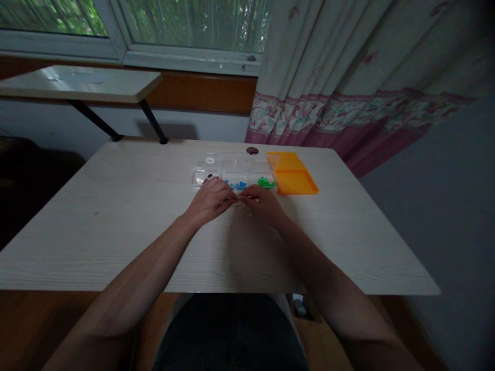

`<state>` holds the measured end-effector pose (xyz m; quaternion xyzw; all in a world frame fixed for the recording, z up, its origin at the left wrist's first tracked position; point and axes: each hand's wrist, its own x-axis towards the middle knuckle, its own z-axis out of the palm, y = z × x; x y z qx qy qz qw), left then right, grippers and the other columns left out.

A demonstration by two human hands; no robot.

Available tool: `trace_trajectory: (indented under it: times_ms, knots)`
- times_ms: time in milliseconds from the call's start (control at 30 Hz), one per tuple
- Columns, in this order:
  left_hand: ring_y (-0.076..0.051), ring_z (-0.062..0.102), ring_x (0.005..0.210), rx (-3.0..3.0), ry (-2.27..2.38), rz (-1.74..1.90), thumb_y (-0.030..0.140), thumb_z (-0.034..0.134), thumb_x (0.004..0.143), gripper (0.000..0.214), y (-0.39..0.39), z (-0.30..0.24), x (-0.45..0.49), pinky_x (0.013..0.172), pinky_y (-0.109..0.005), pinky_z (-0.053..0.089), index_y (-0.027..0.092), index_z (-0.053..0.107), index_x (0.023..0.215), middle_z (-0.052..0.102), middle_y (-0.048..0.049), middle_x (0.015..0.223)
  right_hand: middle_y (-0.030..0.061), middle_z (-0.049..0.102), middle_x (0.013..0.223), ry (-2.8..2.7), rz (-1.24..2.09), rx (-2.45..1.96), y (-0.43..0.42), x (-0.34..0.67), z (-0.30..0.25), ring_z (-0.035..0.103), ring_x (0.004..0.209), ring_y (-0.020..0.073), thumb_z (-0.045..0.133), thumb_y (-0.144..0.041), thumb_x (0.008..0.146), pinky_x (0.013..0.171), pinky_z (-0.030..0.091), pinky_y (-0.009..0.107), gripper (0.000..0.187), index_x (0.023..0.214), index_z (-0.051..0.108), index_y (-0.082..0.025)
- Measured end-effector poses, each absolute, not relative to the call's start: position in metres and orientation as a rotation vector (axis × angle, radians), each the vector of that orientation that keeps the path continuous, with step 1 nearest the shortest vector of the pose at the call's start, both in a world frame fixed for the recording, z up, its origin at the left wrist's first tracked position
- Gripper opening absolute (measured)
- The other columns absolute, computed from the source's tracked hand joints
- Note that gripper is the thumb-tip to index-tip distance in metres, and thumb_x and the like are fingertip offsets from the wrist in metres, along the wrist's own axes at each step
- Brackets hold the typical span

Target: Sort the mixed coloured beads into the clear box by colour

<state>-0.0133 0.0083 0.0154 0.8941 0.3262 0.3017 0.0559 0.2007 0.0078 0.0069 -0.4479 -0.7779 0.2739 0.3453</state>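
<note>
My left hand (pixel 213 198) and my right hand (pixel 263 203) meet at the fingertips over the table, just in front of a clear plastic box. Both have their fingers pinched together; whatever lies between them is too small to name. Small pale pieces (pixel 247 210) lie on the table under the fingertips. Behind the hands, the clear box (pixel 196 179) holds dark red pieces (pixel 210 176) at the left, blue pieces (pixel 240 185) in the middle and green pieces (pixel 266 182) at the right. Its transparent lid (pixel 232 162) lies opened back.
An orange case (pixel 296 181) lies opened to the right of the clear box. Near the table's back edge is a brown round object (pixel 252 150). A raised white shelf (pixel 116 85) on black legs stands at the back left. A curtain (pixel 309 103) hangs behind the table.
</note>
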Motion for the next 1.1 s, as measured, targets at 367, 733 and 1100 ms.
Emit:
trace_trajectory:
  times_ms: [367, 733, 1100]
  knots:
    - [-0.022, 0.055, 0.093, 2.568, 1.314, 1.204, 0.036, 0.053, 0.095, 0.022, 0.019, 0.008, -0.027, 0.087, -0.040, 0.043, 0.021, 0.069, 0.094, 0.066, -0.0063, 0.090, 0.0056, 0.071, 0.092, -2.242, 0.437, -1.073, 0.003, 0.194, 0.002, 0.061, 0.093, 0.0199, 0.067, -0.022, 0.085, 0.091, 0.042, 0.035, 0.009, 0.090, 0.075, -0.021]
    - [-0.022, 0.056, 0.093, 2.473, 1.403, 1.264, 0.035, 0.052, 0.096, 0.023, 0.022, 0.004, -0.030, 0.088, -0.039, 0.042, 0.020, 0.069, 0.092, 0.067, -0.0059, 0.091, 0.0063, 0.068, 0.104, -2.434, 0.169, -1.084, -0.015, 0.175, 0.002, 0.052, 0.108, 0.0247, 0.069, -0.023, 0.086, 0.094, 0.037, 0.040, 0.005, 0.088, 0.074, -0.023]
    - [-0.020, 0.056, 0.090, 2.615, 1.046, 1.027, 0.035, 0.047, 0.098, 0.026, 0.015, 0.005, -0.018, 0.089, -0.038, 0.042, 0.020, 0.069, 0.096, 0.067, -0.0060, 0.089, 0.0033, 0.070, 0.085, -2.082, 0.330, -1.024, 0.010, 0.198, 0.002, 0.062, 0.088, 0.0194, 0.074, -0.024, 0.082, 0.086, 0.043, 0.035, 0.003, 0.084, 0.075, -0.024]
